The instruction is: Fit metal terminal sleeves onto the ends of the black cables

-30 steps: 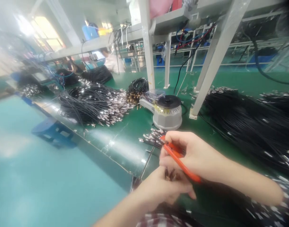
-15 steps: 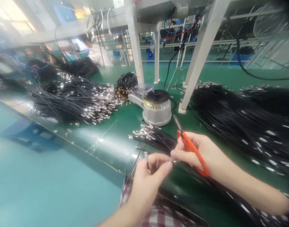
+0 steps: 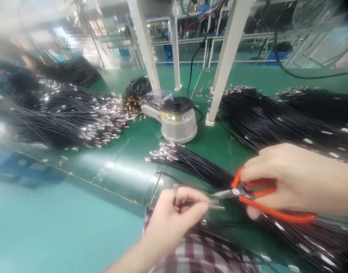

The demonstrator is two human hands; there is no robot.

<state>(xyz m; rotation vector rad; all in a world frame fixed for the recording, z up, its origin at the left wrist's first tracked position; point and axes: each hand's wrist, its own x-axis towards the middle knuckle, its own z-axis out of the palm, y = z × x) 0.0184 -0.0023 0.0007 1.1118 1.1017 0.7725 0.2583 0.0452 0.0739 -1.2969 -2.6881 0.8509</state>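
Observation:
Between the thumb and forefinger of my left hand [image 3: 181,210] is a cable end with a metal connector [image 3: 216,206], sticking out to the right. A second small cable end [image 3: 175,193] stands up between the fingers of that hand. My right hand [image 3: 293,178] grips red-handled scissors [image 3: 235,192] through the handles. Their blade tips point left, close to the connector; whether they touch it I cannot tell. Under and behind the hands lies a bundle of black cables [image 3: 202,167] with silver connectors at its left end.
A white round tape dispenser [image 3: 178,127] with a black top stands behind the bundle. Large heaps of black cables lie at the left [image 3: 62,113] and right [image 3: 276,117]. White table legs [image 3: 227,64] rise from the green tabletop [image 3: 114,170]. A blurred person is at the far left.
My right hand has drawn back to the right and turned the scissors from pointing up to pointing left, handles now gripped. The left hand stays in place. The camera view has shifted slightly.

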